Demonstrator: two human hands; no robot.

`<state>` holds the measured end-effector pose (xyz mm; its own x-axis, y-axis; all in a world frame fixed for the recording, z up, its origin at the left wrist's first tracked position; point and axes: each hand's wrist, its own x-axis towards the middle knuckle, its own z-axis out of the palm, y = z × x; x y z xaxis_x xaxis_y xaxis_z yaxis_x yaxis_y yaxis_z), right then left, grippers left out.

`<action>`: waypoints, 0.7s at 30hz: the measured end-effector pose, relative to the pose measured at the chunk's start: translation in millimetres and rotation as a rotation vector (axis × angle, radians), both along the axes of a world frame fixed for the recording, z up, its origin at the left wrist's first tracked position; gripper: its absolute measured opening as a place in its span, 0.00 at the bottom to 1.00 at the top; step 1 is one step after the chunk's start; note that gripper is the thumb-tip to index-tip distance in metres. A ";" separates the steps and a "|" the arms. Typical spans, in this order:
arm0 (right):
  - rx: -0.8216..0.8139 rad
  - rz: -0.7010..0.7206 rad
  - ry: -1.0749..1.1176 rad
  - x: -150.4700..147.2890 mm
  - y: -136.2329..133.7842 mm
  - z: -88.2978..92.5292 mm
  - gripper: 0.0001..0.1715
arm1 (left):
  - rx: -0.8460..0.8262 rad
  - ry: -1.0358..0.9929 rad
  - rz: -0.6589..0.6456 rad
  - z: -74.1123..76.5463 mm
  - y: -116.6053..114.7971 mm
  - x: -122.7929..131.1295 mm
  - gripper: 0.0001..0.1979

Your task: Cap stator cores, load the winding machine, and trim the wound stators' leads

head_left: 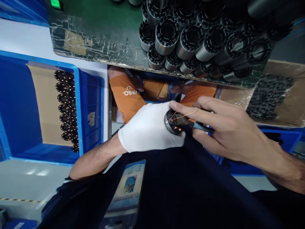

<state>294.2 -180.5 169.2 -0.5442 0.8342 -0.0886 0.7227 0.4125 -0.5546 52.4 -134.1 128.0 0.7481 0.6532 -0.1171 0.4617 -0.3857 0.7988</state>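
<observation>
In a white glove, my left hand [150,128] is closed round a motor stator [170,122], a short dark metal cylinder with a slotted end turned toward my right hand. Thin copper wire ends [184,115] stick out of its opening. My bare right hand [221,127] pinches a slim tool [201,126] with a dark blue-grey handle, and its tip points into the stator. What kind of tool it is, I cannot make out. The right index finger lies along the stator's upper rim, by the wires.
Several metal cylinders with black slotted ends [166,35] stand stacked on the green worn bench [102,35] ahead. Copper-wound stators [65,108] line one side of a blue crate [77,108] at left. A cardboard box [295,108] of dark round parts [269,97] is at right.
</observation>
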 end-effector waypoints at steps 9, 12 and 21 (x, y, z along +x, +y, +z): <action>-0.315 -0.105 0.115 6.2 12.2 -42.0 0.37 | -0.758 -0.179 0.163 -30.8 5.6 3.3 0.09; -0.355 -0.144 0.200 4.6 14.8 -54.8 0.37 | -1.062 -0.327 0.260 -47.3 1.2 2.5 0.13; -0.603 -0.220 0.526 -8.4 24.1 -61.2 0.25 | -0.642 -0.493 0.392 -55.4 -26.0 -23.9 0.43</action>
<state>285.8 -156.4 108.0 -0.4692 0.8174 -0.3343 0.3371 -0.1841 -0.9233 28.5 -160.0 72.6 0.5468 0.7918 -0.2721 0.0142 0.3161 0.9486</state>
